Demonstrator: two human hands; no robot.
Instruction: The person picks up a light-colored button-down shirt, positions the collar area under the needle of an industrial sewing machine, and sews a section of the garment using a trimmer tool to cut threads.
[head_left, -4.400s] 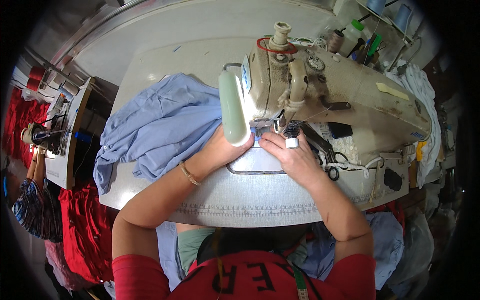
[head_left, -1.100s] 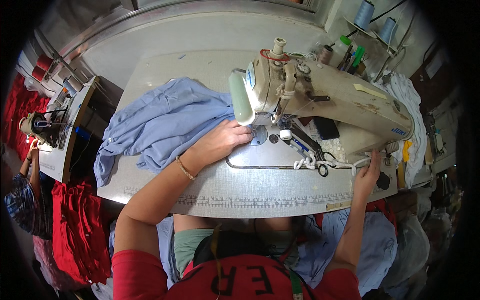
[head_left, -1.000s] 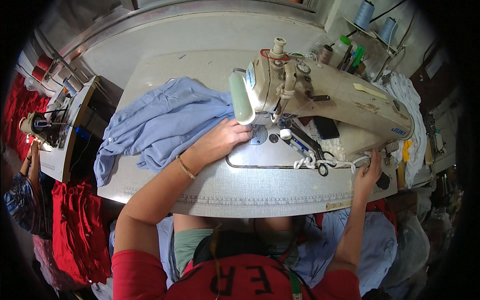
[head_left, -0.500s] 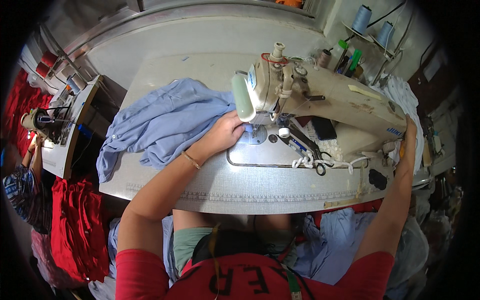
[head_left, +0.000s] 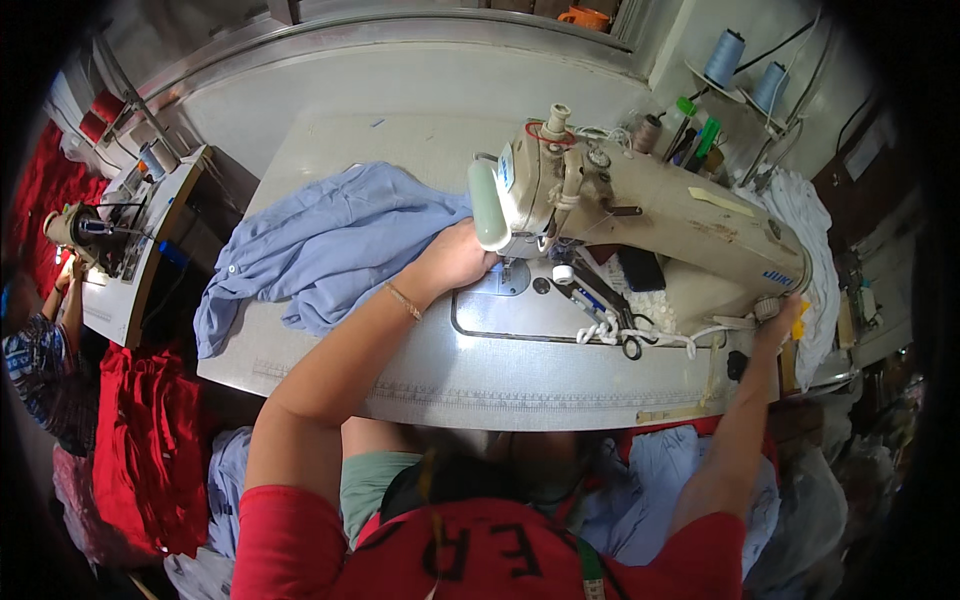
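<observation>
A light-blue buttoned garment (head_left: 350,215) lies bunched on the sewing table, left of a beige sewing machine (head_left: 690,200). My left hand (head_left: 459,260) is closed on its edge beside the needle area, fingertips partly hidden below the machine's head and its pale green lamp (head_left: 487,203). A little of the blue cloth shows at the metal needle plate (head_left: 508,278). At the machine's right end, my right hand (head_left: 783,315) is against the ridged dial (head_left: 767,308), below the wheel end. Its fingers are small and mostly hidden, so their grip is unclear.
Black-handled scissors (head_left: 625,325), white cord (head_left: 690,338) and a dark flat object (head_left: 645,268) lie beneath the machine arm. Blue thread cones (head_left: 724,58) stand at the back right. White cloth (head_left: 800,230) hangs beyond the wheel. Another person (head_left: 50,350) works at a machine far left.
My right hand has come down and inward from the wheel at the machine's end to the dial. My left hand stays by the needle, its wrist slightly farther right. The view has shifted a little.
</observation>
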